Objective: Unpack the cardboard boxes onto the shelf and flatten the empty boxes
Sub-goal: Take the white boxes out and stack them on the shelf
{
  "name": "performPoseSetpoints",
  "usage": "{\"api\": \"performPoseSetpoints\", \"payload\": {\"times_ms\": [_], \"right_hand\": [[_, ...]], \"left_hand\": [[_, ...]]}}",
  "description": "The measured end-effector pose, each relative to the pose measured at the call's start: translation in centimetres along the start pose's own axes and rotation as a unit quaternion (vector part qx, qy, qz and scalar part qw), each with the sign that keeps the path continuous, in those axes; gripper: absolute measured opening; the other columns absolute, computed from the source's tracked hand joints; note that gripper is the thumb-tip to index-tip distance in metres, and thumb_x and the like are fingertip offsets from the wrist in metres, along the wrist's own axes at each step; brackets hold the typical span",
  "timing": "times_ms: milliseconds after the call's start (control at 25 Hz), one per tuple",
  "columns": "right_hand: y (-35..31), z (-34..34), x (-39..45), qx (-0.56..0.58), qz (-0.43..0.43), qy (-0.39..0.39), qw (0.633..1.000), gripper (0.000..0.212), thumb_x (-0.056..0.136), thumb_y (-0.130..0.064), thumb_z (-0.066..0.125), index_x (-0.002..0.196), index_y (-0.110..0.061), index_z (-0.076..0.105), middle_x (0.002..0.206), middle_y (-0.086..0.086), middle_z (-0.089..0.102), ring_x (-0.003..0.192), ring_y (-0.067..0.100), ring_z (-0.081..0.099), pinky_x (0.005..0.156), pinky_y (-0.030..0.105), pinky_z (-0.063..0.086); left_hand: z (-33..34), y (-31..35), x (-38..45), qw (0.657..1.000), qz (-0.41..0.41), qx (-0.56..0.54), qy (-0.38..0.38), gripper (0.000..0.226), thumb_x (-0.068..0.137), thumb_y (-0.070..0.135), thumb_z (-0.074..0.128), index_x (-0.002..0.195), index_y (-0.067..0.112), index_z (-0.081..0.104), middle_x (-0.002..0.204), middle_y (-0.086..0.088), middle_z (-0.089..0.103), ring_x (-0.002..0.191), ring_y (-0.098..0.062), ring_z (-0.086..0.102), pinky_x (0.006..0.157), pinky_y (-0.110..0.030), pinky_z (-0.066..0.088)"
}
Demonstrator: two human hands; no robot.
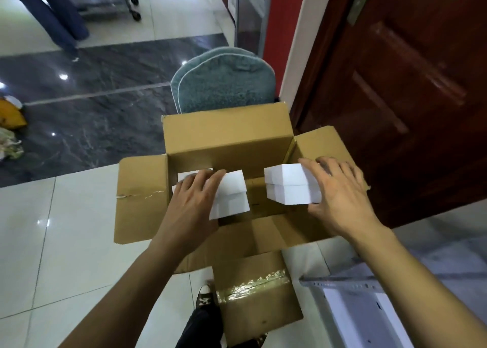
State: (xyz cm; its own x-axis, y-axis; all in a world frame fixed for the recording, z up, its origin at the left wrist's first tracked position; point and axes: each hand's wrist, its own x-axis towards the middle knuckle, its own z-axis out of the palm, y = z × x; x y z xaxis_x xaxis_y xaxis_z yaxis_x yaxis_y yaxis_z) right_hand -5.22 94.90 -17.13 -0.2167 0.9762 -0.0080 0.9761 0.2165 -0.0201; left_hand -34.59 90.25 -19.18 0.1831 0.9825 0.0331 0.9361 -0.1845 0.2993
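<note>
At the far left, a yellow bag and some crumpled wrapping lie on the dark strip of floor, and another person's trouser legs stand at the far edge of it. Nearer the middle, the open cardboard box sits on the pale floor tiles, its four flaps splayed outward, a taped flap hanging toward the wearer.

The left hand is inside the left half of that box, its grip curled round a stack of small white boxes; fingers lie over the top, palm against the near left side. The stack tilts, its long axis roughly upright and leaning toward the wearer. More white shows beneath the hand, so that side likely holds further packets.

The right hand grips a second white stack, two boxes high, thumb at its lower near corner and fingers spread over its right top edge. This stack looks lifted level with the box rim, long axis running left to right.

The shelf shows at the lower right, nearest the right hand, so that stack probably travels first, swinging right and toward the wearer. Behind, a teal cushion and a dark wooden door
</note>
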Motion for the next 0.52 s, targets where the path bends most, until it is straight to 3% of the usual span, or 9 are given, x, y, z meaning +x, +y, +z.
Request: {"api": "performPoseSetpoints", "payload": {"times_ms": [160,280,520], "right_hand": [[-0.1,-3.4,-2.9,0.055,0.044,0.041,0.997,0.102,0.066,-0.032,0.089,0.147,-0.036,0.027,0.144,0.001,0.04,0.135,0.026,0.032,0.115,0.05,0.024],[-0.4,-5.7,-4.9,0.071,0.075,0.077,0.992,0.101,0.065,-0.028,0.09,0.147,-0.033,0.031,0.141,0.003,0.041,0.133,0.026,0.033,0.114,0.051,0.026],[-2.4,-10.0,-8.5,0.052,0.14,0.119,0.982,0.103,0.066,-0.035,0.091,0.15,-0.03,0.032,0.144,0.005,0.041,0.138,0.029,0.036,0.119,0.051,0.023]], "left_hand": [[-3.9,1.6,-0.3,0.999,0.025,0.021,0.03,0.106,0.061,0.042,0.093,0.149,0.02,0.037,0.142,-0.007,0.049,0.125,-0.027,0.046,0.101,-0.049,0.046],[-6.6,2.8,0.3,0.999,0.033,0.034,0.022,0.108,0.068,0.044,0.088,0.153,0.029,0.024,0.15,0.001,0.037,0.13,-0.022,0.037,0.106,-0.043,0.037],[-11.0,4.1,0.7,0.993,0.112,0.012,0.022,0.101,0.077,0.031,0.08,0.156,0.031,0.018,0.156,0.002,0.028,0.133,-0.022,0.031,0.111,-0.039,0.032]]}}
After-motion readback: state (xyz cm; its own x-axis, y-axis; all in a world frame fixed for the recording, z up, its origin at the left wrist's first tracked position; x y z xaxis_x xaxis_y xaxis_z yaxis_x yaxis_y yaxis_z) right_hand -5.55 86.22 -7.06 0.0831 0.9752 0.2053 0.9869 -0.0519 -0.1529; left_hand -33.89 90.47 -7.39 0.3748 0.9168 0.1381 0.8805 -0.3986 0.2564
